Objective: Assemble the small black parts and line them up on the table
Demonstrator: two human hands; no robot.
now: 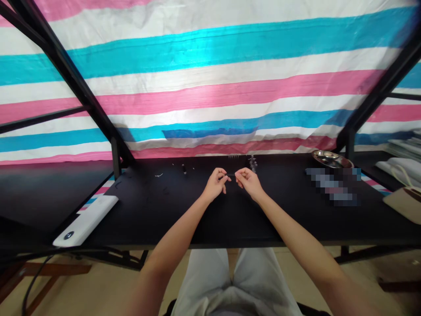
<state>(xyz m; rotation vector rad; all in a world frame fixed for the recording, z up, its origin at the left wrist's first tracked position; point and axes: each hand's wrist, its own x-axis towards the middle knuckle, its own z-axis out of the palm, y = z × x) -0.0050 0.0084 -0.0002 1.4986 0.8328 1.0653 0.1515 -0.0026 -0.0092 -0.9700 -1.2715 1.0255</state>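
My left hand [216, 183] and my right hand [249, 181] are raised close together over the middle of the black table [164, 215]. Between their fingertips is a small, thin dark piece [231, 175], too small for me to name. The fingers of both hands are pinched towards it. Just beyond my right hand lies a cluster of small grey pieces [253, 163]. A row of tiny pale pieces [233, 156] lines the table's far edge. Left of my hands is a small dark cylinder with a light end [184, 169], with thin white bits [158, 175] nearby.
A shiny metal dish [332, 159] stands at the back right, beside a pixelated patch [333, 188]. A long white device [86, 220] lies along the left edge. Black frame bars [70, 72] rise at both sides before a striped sheet [210, 83].
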